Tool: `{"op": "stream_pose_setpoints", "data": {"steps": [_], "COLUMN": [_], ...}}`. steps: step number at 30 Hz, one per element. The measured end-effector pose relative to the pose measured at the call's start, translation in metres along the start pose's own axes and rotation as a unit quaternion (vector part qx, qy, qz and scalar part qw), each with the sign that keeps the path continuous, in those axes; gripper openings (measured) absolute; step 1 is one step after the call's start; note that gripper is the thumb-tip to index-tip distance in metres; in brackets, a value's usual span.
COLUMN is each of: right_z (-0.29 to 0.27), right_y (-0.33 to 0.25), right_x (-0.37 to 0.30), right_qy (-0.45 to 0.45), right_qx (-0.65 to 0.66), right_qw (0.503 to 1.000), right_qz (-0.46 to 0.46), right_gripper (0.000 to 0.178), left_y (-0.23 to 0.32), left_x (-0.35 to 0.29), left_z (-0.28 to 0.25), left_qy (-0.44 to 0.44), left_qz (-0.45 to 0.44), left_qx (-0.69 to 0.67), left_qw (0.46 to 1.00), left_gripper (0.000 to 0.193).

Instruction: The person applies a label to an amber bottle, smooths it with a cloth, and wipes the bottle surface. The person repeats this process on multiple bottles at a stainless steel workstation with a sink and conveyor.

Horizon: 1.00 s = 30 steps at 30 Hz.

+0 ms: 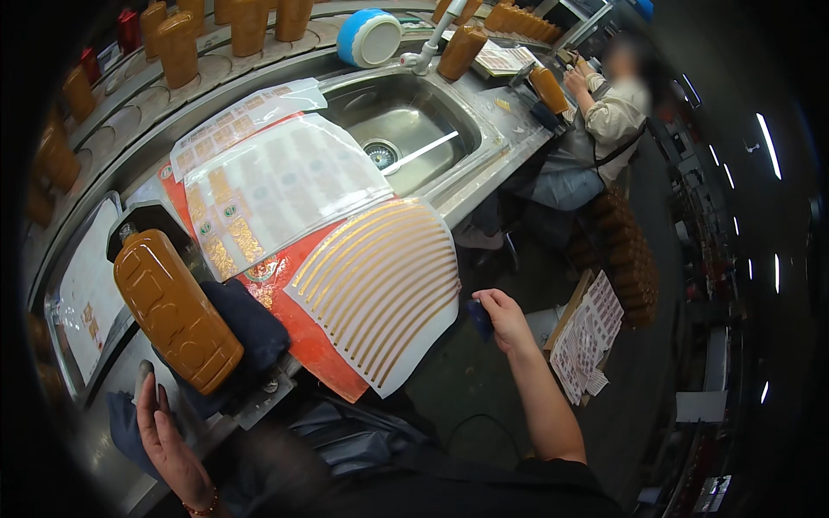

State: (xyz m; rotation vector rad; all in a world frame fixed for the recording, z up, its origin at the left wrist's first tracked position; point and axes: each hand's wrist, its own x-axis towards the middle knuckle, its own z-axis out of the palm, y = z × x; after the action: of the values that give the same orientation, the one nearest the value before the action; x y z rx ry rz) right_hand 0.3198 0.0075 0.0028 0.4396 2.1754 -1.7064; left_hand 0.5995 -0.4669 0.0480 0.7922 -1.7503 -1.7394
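A glossy brown bottle (168,311) with raised relief lies tilted on a dark blue cloth (268,324), its neck toward a dark angular holder (160,211). My left hand (168,432) is beside the bottle's near left side, fingers stretched out and their tips dark; I see nothing held in it. Off to the right, my right hand (505,321) pinches a small flat dark blue piece (479,319), perhaps a scraper. Between the hands, a sheet of curved gold strips (380,293) hangs over the counter edge. Beyond it lie pale decal sheets (289,173) with gold patches, on an orange-red sheet (324,354).
A steel sink (466,129) with a tap (419,60) lies at the back, a blue-and-white round container (370,39) behind it. Brown bottles (177,52) stand along a conveyor (121,121). Another person (604,112) sits at the far right, near stacked brown bottles (622,250) and printed sheets (591,332).
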Motion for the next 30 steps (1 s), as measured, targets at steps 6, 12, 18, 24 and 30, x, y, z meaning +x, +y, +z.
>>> {"op": "stream_pose_setpoints", "data": {"steps": [6, 12, 18, 24, 30], "right_z": [0.008, 0.012, 0.023, 0.028, 0.024], "right_y": [0.003, 0.000, -0.016, -0.033, -0.041], "right_x": [0.010, 0.011, -0.002, -0.009, -0.016], "right_qy": [0.004, -0.006, -0.028, -0.097, -0.110], "right_qx": [0.006, 0.042, 0.143, 0.136, 0.047], "right_qw": [0.999, 0.999, 0.989, 0.986, 0.993], "right_qz": [-0.036, -0.030, -0.007, 0.022, 0.004], "right_gripper": [0.021, 0.021, 0.027, 0.042, 0.048], "left_y": [0.004, 0.005, 0.006, 0.006, 0.004], "left_x": [-0.001, -0.002, -0.002, -0.004, -0.007], "left_z": [0.003, 0.004, 0.005, 0.002, -0.001], "left_qy": [-0.010, -0.007, -0.006, -0.006, 0.000], "left_qz": [0.010, 0.012, 0.010, 0.022, 0.024], "left_qx": [0.001, 0.008, 0.014, 0.004, -0.009], "left_qw": [1.000, 1.000, 1.000, 1.000, 1.000], "left_gripper": [0.045, 0.045, 0.045, 0.044, 0.044]}}
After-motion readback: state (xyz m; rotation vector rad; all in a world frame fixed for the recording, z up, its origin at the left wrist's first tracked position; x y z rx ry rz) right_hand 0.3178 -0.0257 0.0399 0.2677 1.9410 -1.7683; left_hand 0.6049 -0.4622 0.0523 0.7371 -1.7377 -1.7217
